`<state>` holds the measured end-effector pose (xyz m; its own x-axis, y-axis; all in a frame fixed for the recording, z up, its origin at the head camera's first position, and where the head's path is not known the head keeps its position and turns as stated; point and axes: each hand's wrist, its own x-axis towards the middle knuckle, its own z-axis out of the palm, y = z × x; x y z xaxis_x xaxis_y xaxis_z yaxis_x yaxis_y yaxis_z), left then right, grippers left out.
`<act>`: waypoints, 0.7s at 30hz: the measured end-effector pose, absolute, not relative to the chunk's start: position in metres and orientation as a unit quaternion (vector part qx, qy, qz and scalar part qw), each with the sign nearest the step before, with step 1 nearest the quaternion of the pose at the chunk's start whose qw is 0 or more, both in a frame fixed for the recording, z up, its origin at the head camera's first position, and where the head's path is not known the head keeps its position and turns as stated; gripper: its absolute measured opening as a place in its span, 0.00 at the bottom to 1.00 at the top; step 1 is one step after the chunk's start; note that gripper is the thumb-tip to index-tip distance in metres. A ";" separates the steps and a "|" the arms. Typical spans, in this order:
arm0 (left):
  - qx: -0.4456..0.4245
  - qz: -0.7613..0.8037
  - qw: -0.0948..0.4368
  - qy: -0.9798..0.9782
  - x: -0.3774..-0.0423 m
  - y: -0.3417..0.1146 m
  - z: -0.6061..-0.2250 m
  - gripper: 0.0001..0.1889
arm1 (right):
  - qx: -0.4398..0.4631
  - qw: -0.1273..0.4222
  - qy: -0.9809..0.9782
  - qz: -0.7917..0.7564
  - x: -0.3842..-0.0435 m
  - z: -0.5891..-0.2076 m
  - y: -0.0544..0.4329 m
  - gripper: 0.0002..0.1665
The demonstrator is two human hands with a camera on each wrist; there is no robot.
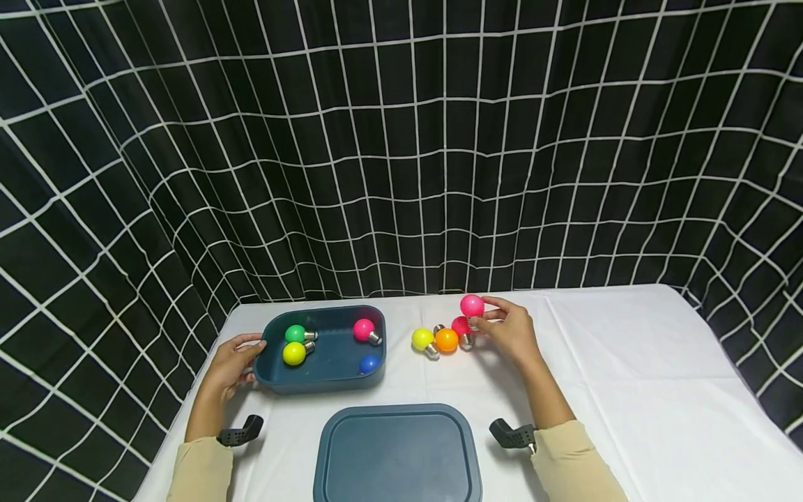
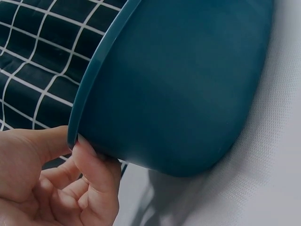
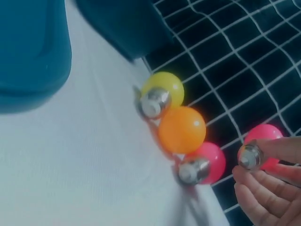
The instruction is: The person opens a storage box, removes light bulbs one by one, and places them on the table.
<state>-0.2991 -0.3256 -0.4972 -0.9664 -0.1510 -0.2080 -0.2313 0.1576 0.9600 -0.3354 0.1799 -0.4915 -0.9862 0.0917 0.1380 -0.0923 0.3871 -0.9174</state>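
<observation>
My left hand (image 1: pixel 231 365) pinches the rim at the left end of a dark blue plastic box (image 1: pixel 320 385). Inside the box lie a green bulb (image 1: pixel 295 333), a yellow bulb (image 1: pixel 293 353), a pink bulb (image 1: pixel 364 330) and a blue bulb (image 1: pixel 369 363). Between thumb and fingers, my right hand (image 1: pixel 511 331) holds a pink light bulb (image 1: pixel 472 305) by its silver base, raised over the table. Just below it, a red-pink bulb (image 3: pixel 214 162), an orange bulb (image 3: pixel 182 130) and a yellow bulb (image 3: pixel 171 87) lie clustered on the white cloth.
A blue-grey lid (image 1: pixel 398 457) lies flat near the front of the table, between my forearms. White cloth (image 1: pixel 627 376) covers the table. Behind it and at the sides hangs a black curtain (image 1: pixel 401 174) with a white grid.
</observation>
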 end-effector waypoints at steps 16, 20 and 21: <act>-0.126 0.638 0.034 0.759 -0.302 -0.325 -0.493 0.24 | -0.035 0.075 -0.827 0.556 -0.341 -0.505 0.197 0.28; -0.128 0.639 0.036 0.757 -0.301 -0.325 -0.495 0.25 | -0.049 0.067 -0.837 0.541 -0.341 -0.514 0.197 0.27; -0.127 0.640 0.037 0.756 -0.301 -0.325 -0.496 0.25 | -0.051 0.067 -0.840 0.537 -0.341 -0.516 0.197 0.27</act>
